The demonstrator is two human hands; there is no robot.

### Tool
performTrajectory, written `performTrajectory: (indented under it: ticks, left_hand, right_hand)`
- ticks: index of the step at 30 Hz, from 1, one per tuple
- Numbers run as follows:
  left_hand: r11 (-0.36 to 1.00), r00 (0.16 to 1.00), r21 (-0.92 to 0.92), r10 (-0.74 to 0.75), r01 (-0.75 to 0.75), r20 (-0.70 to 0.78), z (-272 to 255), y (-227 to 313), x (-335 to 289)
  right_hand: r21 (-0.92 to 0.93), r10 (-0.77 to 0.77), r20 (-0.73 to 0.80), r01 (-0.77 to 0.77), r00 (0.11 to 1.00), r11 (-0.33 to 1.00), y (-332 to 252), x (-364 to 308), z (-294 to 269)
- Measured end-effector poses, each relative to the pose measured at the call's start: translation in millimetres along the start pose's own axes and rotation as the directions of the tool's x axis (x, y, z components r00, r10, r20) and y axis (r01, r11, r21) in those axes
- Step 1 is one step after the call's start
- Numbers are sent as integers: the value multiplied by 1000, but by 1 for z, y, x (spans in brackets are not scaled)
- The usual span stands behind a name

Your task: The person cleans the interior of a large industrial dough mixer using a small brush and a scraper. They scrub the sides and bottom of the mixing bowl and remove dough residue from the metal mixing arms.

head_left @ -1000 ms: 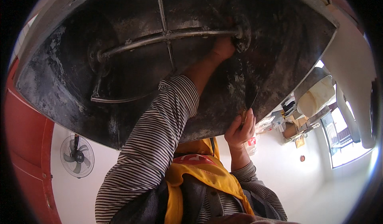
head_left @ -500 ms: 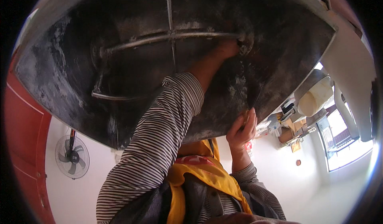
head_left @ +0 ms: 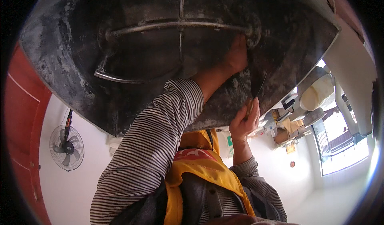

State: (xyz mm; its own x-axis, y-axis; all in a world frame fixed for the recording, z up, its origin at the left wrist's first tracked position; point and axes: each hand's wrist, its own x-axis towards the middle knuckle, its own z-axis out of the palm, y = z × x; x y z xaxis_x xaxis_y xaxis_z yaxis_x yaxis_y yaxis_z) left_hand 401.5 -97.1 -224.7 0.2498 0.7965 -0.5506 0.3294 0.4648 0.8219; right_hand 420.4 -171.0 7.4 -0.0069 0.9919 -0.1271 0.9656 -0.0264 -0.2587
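A large dark metal trough (head_left: 64, 53), its inside streaked with whitish residue, fills the upper picture. A bent metal mixing bar (head_left: 152, 25) crosses it. Deep inside, my left hand (head_left: 238, 53) is beside the right end of this bar, fingers drawn together in shadow; what they hold, if anything, I cannot make out. At the near right rim my right hand (head_left: 245, 121) is closed around a thin tool (head_left: 250, 106) with a yellowish handle. A dark, blade-like part seems to rise from it into the trough, hard to separate from the shadow.
A standing fan (head_left: 67, 147) is at the left, near a red door (head_left: 26, 133). To the right, a pale bucket (head_left: 316, 95) and several boxes and bags stand near a bright window (head_left: 344, 145). I wear a yellow apron (head_left: 204, 171).
The whole view has shifted slightly. My left hand has come down a little from the bar's end, nearer to my right hand, which stays at the rim with the tool.
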Motion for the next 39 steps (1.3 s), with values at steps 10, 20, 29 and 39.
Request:
performTrajectory:
  ticks: [10,20,29,39]
  left_hand:
    - [985,872,-120,49,-123,-486,5,-9,28]
    - [980,941,-119,-187,159,-283,-19,-12,47]
    - [985,967,-129,-139,113,-215,-7,-29,38]
    - [990,976,-141,-17,-14,-217,-14,-36,43]
  right_hand:
    - [38,20,11,-21,1000,999,0,2,0]
    - [74,106,84,-113,991,991,4,-6,-3]
    - [118,34,82,-43,996,992,5,-1,-4]
    - [84,32,91,-40,995,996,3,-1,-5]
